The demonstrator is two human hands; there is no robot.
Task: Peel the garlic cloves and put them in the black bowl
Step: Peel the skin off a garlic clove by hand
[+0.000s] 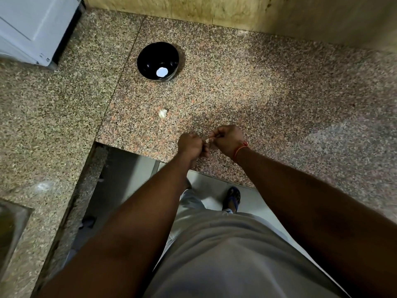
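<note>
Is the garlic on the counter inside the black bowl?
No, the garlic lies on the counter, apart from the black bowl.

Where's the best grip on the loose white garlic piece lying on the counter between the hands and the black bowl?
Pinch the garlic piece across its narrow sides, coming straight down from above. It lies flat and alone on the granite counter, clear of the black bowl, so nothing blocks a top approach. It is small and lumpy, so fingertips suit it better than a whole-hand grip.

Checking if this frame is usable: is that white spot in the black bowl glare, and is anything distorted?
Head view: the white spot in the black bowl looks like a lamp reflection; wide-angle bending curves the countertop edges; the hands are small but reasonably sharp.
</note>
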